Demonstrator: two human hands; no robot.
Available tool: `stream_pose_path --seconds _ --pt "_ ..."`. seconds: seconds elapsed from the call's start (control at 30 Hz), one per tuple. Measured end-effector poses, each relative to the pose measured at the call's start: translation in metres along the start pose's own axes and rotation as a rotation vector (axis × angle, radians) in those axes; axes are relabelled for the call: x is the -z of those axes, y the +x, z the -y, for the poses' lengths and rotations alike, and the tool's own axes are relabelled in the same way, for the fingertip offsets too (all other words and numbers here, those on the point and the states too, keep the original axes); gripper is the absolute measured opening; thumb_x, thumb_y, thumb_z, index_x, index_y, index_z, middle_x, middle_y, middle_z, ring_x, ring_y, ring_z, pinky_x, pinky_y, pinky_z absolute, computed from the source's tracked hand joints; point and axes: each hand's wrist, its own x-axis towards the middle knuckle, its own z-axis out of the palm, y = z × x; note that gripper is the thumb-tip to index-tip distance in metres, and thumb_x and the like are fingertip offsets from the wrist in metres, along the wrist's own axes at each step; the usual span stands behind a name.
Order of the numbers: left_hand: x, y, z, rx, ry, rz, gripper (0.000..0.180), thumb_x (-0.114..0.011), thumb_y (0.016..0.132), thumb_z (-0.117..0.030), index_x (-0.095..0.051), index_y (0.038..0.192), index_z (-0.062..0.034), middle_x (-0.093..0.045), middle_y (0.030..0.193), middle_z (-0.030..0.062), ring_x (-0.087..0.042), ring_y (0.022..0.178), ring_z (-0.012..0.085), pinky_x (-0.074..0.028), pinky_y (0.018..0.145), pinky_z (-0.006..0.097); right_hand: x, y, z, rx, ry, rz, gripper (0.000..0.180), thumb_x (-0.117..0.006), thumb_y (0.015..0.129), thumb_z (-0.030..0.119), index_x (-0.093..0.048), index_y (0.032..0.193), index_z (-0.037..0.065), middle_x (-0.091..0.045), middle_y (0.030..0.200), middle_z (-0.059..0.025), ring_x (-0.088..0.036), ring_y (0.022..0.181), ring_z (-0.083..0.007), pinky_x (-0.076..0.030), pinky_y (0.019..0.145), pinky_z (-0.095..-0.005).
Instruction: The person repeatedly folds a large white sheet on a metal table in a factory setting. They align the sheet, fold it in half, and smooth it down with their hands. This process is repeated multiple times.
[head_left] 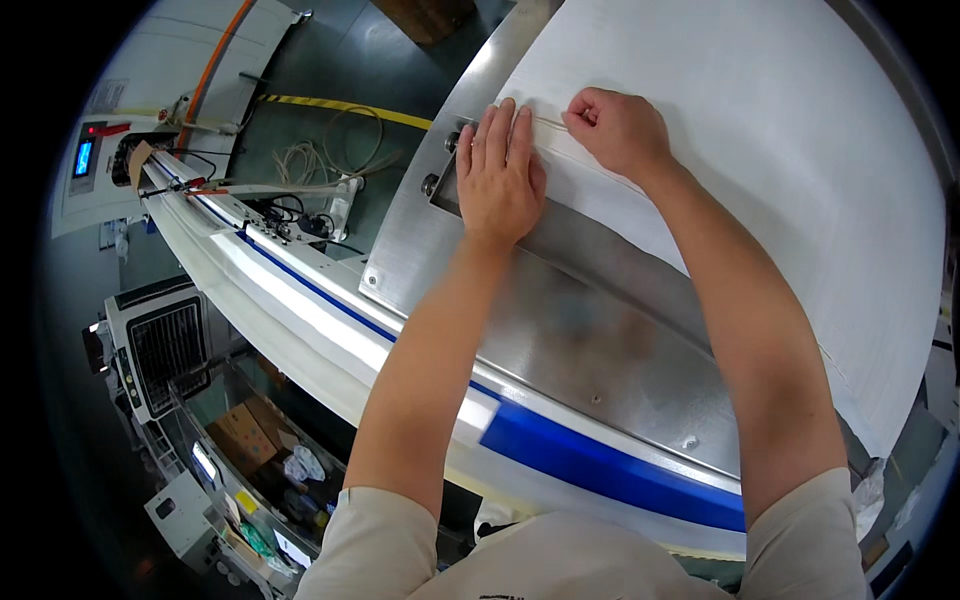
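Observation:
A broad white fabric-like sheet [780,130] covers the far right part of a shiny metal table [590,350]. My left hand [498,185] lies flat with its fingers stretched forward, pressing at the sheet's left corner beside a metal bar. To its right, my right hand [622,132] is closed in a pinch just over the sheet, near its near edge. A thin pale strand or fold [548,124] runs between the two hands towards the right fingertips. Whatever those fingers hold is hidden.
Two dark knobs [430,185] stick out at the table's left edge. A blue strip [610,465] and white rail run along the near side. Cables [300,165] lie on the floor at left. A lit control panel [85,157] and cardboard box [243,437] stand farther left.

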Motion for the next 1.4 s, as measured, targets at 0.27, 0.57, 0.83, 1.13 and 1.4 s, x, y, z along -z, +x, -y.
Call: stream_pose_path --seconds 0.27,0.57,0.83,1.13,1.4 --pt "-0.003 -0.009 0.008 -0.016 0.016 0.036 0.044 -0.053 0.08 -0.015 -0.048 0.124 -0.0129 -0.047 0.13 0.0062 -0.042 0.123 0.0252 -0.028 0.103 0.043 0.002 0.001 -0.004 -0.015 0.001 -0.005 0.016 -0.062 0.079 0.027 -0.065 0.079 0.012 -0.064 0.067 -0.0022 -0.06 0.062 -0.0201 -0.048 0.059 -0.0323" --pt "0.008 -0.022 0.012 -0.014 0.041 0.001 0.037 -0.058 0.076 -0.019 -0.052 0.112 -0.0137 -0.052 0.118 0.0056 -0.047 0.114 0.0259 -0.031 0.099 0.043 0.002 0.001 0.0 -0.041 0.037 0.017 0.017 -0.059 0.077 0.028 -0.067 0.081 0.014 -0.067 0.079 -0.0058 -0.063 0.074 -0.0269 -0.05 0.068 -0.0384" --pt "0.021 -0.002 0.007 -0.103 0.099 0.087 0.034 -0.06 0.071 -0.019 -0.056 0.104 -0.0138 -0.053 0.111 0.006 -0.048 0.107 0.0274 -0.034 0.094 0.043 -0.002 -0.001 -0.002 -0.063 -0.001 0.013 0.017 -0.061 0.08 0.026 -0.065 0.083 0.011 -0.066 0.075 -0.0064 -0.062 0.069 -0.0248 -0.05 0.063 -0.0339" --pt "0.051 0.022 0.034 -0.37 0.217 0.657 0.042 -0.064 0.069 -0.015 -0.056 0.11 -0.013 -0.056 0.118 0.0083 -0.052 0.109 0.0247 -0.035 0.097 0.044 0.055 -0.176 -0.027 -0.206 -0.316 -0.097 0.026 -0.05 0.087 0.031 -0.062 0.078 0.01 -0.062 0.076 -0.0098 -0.061 0.069 -0.0289 -0.048 0.063 -0.0427" --pt "0.03 0.064 -0.031 -0.374 0.644 1.052 0.045 -0.063 0.071 -0.015 -0.054 0.114 -0.0096 -0.062 0.104 0.0085 -0.058 0.102 0.0247 -0.045 0.086 0.04 0.25 -0.433 -0.246 -0.589 -0.847 -0.143 0.048 -0.048 0.092 0.039 -0.06 0.058 0.008 -0.058 0.054 -0.0076 -0.059 0.06 -0.0267 -0.046 0.054 -0.0369"
